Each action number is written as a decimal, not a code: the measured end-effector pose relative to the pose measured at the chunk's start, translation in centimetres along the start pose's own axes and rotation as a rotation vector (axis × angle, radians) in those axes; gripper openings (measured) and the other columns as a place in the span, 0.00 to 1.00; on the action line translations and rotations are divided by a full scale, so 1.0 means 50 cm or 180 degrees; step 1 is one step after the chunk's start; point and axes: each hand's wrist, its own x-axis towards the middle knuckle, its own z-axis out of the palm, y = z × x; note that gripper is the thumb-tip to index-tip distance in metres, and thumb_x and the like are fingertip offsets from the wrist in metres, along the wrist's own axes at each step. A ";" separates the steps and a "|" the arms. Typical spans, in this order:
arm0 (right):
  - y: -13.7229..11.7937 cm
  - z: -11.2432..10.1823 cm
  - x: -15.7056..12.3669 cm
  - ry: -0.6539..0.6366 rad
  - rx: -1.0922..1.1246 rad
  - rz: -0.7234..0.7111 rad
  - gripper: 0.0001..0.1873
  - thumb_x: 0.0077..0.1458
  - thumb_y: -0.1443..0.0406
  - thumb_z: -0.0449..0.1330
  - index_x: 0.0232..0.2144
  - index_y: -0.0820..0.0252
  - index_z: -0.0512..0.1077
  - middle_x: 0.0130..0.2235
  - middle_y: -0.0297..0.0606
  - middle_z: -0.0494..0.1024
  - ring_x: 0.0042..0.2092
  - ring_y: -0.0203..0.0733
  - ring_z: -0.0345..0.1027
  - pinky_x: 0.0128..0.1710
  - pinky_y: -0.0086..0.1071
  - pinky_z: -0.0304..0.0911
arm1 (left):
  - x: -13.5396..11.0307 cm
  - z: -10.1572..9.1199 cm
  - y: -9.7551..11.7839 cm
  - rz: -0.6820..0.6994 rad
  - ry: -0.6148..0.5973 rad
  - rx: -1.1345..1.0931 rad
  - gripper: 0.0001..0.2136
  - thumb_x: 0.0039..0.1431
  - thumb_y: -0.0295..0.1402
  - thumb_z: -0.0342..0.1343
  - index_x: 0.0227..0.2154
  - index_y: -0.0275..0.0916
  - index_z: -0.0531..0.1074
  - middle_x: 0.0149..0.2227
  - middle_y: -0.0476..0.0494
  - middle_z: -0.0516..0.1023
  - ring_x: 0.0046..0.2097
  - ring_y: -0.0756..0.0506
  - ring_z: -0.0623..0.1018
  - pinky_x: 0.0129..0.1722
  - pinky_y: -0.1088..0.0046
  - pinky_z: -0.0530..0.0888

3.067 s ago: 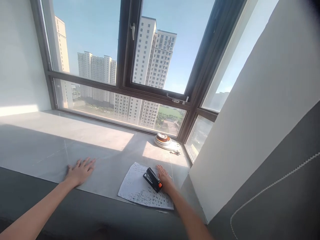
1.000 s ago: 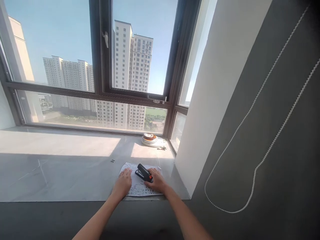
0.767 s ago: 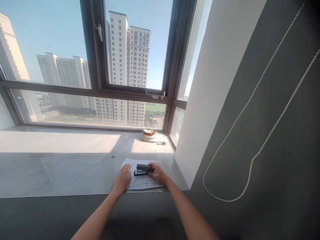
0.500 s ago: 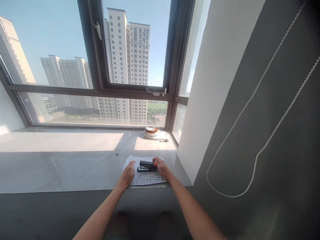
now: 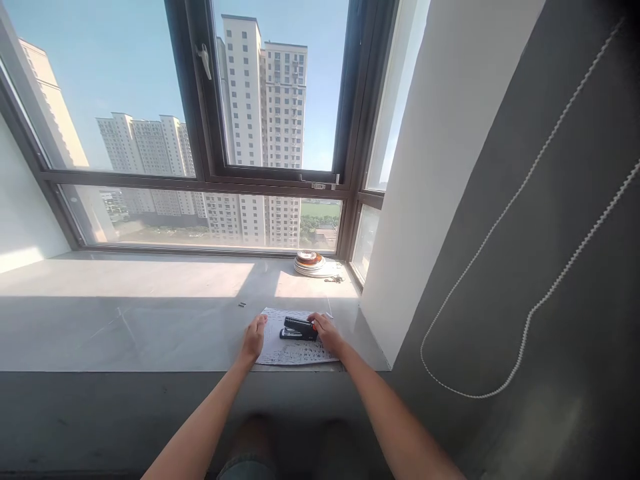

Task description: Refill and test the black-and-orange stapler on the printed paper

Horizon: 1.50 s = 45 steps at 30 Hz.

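A black stapler (image 5: 295, 329) with a red part at its right end lies on handwritten sheets of paper (image 5: 287, 357). Its jaw faces left and stands a little apart. My right hand (image 5: 326, 333) is closed around the stapler's right end, fingers over the red part. At the left edge of the paper, my left hand (image 5: 253, 339) has its fingers together, pinching that edge. The paper's right edge is partly hidden by my right hand and wrist.
The paper lies near the front edge of a grey stone windowsill (image 5: 180, 333). Small staple strips (image 5: 242, 305) rest to the upper left. Rolls of tape (image 5: 309, 262) are stacked by the window, with keys (image 5: 334, 279) beside them. A beaded blind chain (image 5: 530, 313) hangs at right.
My left hand has shifted from over the paper to its left edge. My right hand stays at the stapler's right end. The whole view has moved slightly.
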 end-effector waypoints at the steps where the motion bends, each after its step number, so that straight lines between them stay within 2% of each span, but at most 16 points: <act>1: -0.001 0.000 -0.001 -0.0005 -0.0013 0.0004 0.19 0.69 0.63 0.44 0.47 0.54 0.75 0.46 0.41 0.77 0.51 0.46 0.70 0.57 0.40 0.64 | 0.000 -0.001 0.000 -0.0015 0.0063 -0.0039 0.26 0.72 0.49 0.37 0.52 0.37 0.74 0.59 0.29 0.78 0.62 0.37 0.77 0.61 0.57 0.74; 8: 0.005 -0.001 0.002 -0.0015 0.0046 0.0043 0.19 0.69 0.62 0.44 0.47 0.53 0.75 0.47 0.40 0.78 0.50 0.46 0.71 0.55 0.40 0.65 | 0.004 0.001 -0.001 -0.0070 0.0173 -0.0172 0.24 0.71 0.49 0.39 0.49 0.38 0.74 0.57 0.29 0.79 0.61 0.36 0.78 0.61 0.55 0.73; 12: 0.001 -0.015 0.003 -0.0022 0.0285 -0.0042 0.22 0.70 0.56 0.44 0.48 0.54 0.76 0.47 0.40 0.81 0.51 0.47 0.73 0.54 0.40 0.66 | 0.003 0.009 0.003 -0.0076 0.0171 -0.0278 0.25 0.70 0.51 0.40 0.47 0.39 0.75 0.54 0.30 0.80 0.60 0.36 0.78 0.61 0.55 0.73; 15: -0.015 -0.024 0.000 -0.0233 0.0054 -0.0260 0.22 0.64 0.51 0.56 0.52 0.55 0.76 0.50 0.41 0.81 0.50 0.48 0.74 0.51 0.39 0.68 | 0.001 0.015 0.003 -0.0124 0.0152 -0.0485 0.25 0.69 0.53 0.42 0.45 0.38 0.75 0.52 0.30 0.81 0.58 0.35 0.79 0.59 0.55 0.74; 18: -0.039 -0.018 -0.004 -0.0438 -0.0302 -0.0372 0.26 0.54 0.55 0.66 0.54 0.55 0.76 0.46 0.40 0.83 0.46 0.49 0.76 0.48 0.40 0.70 | -0.001 0.020 0.000 -0.0184 0.0143 -0.0764 0.24 0.69 0.53 0.43 0.46 0.37 0.74 0.51 0.31 0.81 0.55 0.36 0.81 0.56 0.57 0.77; 20: -0.055 -0.004 -0.010 -0.0348 -0.0415 -0.0299 0.22 0.55 0.57 0.65 0.51 0.56 0.78 0.41 0.39 0.84 0.42 0.49 0.77 0.45 0.39 0.71 | -0.002 0.022 -0.002 -0.0235 0.0164 -0.0923 0.24 0.70 0.53 0.43 0.46 0.37 0.73 0.49 0.30 0.81 0.53 0.37 0.82 0.52 0.59 0.79; 22: -0.071 0.014 -0.019 -0.0059 -0.0547 -0.0280 0.19 0.59 0.59 0.61 0.51 0.56 0.78 0.41 0.41 0.84 0.42 0.50 0.78 0.44 0.40 0.72 | -0.005 0.024 -0.001 -0.0284 0.0194 -0.1048 0.24 0.71 0.54 0.43 0.46 0.37 0.72 0.49 0.30 0.81 0.49 0.38 0.84 0.48 0.61 0.80; 24: -0.086 0.034 -0.029 0.0324 -0.0787 -0.0422 0.20 0.64 0.62 0.57 0.55 0.57 0.77 0.48 0.46 0.83 0.49 0.54 0.78 0.50 0.44 0.73 | -0.008 0.026 0.003 -0.0336 0.0239 -0.1144 0.25 0.71 0.55 0.42 0.45 0.37 0.71 0.47 0.31 0.80 0.44 0.40 0.85 0.44 0.62 0.81; 26: -0.102 0.052 -0.037 0.0590 -0.1103 -0.0714 0.22 0.66 0.67 0.53 0.59 0.58 0.75 0.55 0.50 0.80 0.58 0.56 0.74 0.58 0.49 0.69 | -0.011 0.027 0.012 -0.0393 0.0267 -0.1228 0.27 0.71 0.57 0.42 0.45 0.36 0.69 0.44 0.33 0.80 0.38 0.42 0.85 0.40 0.65 0.81; 28: -0.120 0.068 -0.039 0.0644 -0.1392 -0.1086 0.25 0.67 0.72 0.49 0.61 0.57 0.74 0.58 0.50 0.78 0.64 0.54 0.69 0.65 0.52 0.63 | -0.014 0.026 0.022 -0.0480 0.0270 -0.1287 0.28 0.71 0.58 0.41 0.46 0.36 0.69 0.42 0.34 0.80 0.35 0.44 0.84 0.35 0.68 0.81; 31: -0.145 0.090 -0.032 0.0624 -0.1626 -0.1550 0.28 0.69 0.74 0.45 0.63 0.56 0.73 0.60 0.47 0.78 0.67 0.51 0.66 0.68 0.52 0.60 | -0.016 0.023 0.034 -0.0648 0.0292 -0.1304 0.28 0.71 0.59 0.41 0.45 0.36 0.70 0.38 0.36 0.80 0.29 0.46 0.81 0.29 0.71 0.79; 36: -0.174 0.116 -0.013 0.0592 -0.1774 -0.1820 0.28 0.69 0.74 0.45 0.63 0.56 0.73 0.59 0.45 0.78 0.67 0.50 0.66 0.68 0.51 0.61 | -0.013 0.018 0.035 -0.0698 0.0469 -0.1416 0.26 0.72 0.54 0.40 0.44 0.35 0.72 0.36 0.37 0.79 0.27 0.46 0.80 0.23 0.72 0.76; 39: -0.181 0.124 -0.010 0.0549 -0.1731 -0.1798 0.28 0.69 0.74 0.45 0.62 0.55 0.74 0.58 0.45 0.79 0.66 0.49 0.68 0.68 0.51 0.61 | -0.011 0.015 0.028 -0.0669 0.0517 -0.1359 0.21 0.72 0.48 0.42 0.42 0.35 0.71 0.32 0.42 0.77 0.24 0.48 0.77 0.21 0.73 0.73; 41: -0.182 0.125 -0.014 0.0624 -0.1582 -0.1607 0.28 0.68 0.74 0.45 0.61 0.56 0.75 0.58 0.45 0.80 0.65 0.49 0.68 0.67 0.51 0.61 | -0.011 0.012 0.024 -0.0652 0.0532 -0.1292 0.17 0.71 0.44 0.44 0.42 0.36 0.71 0.26 0.47 0.74 0.21 0.49 0.73 0.20 0.74 0.69; 43: -0.179 0.123 -0.021 0.0873 -0.1344 -0.1122 0.25 0.68 0.71 0.47 0.59 0.58 0.76 0.56 0.47 0.80 0.62 0.52 0.70 0.64 0.50 0.64 | -0.012 0.009 0.019 -0.0608 0.0544 -0.1241 0.14 0.69 0.42 0.46 0.43 0.37 0.70 0.23 0.50 0.71 0.22 0.48 0.72 0.21 0.74 0.67; 45: -0.172 0.117 -0.029 0.1139 -0.1062 -0.0413 0.21 0.67 0.66 0.52 0.57 0.60 0.76 0.53 0.51 0.81 0.57 0.57 0.74 0.57 0.49 0.69 | -0.014 0.006 0.016 -0.0532 0.0548 -0.1183 0.13 0.68 0.40 0.47 0.43 0.38 0.71 0.23 0.50 0.70 0.25 0.47 0.73 0.24 0.73 0.68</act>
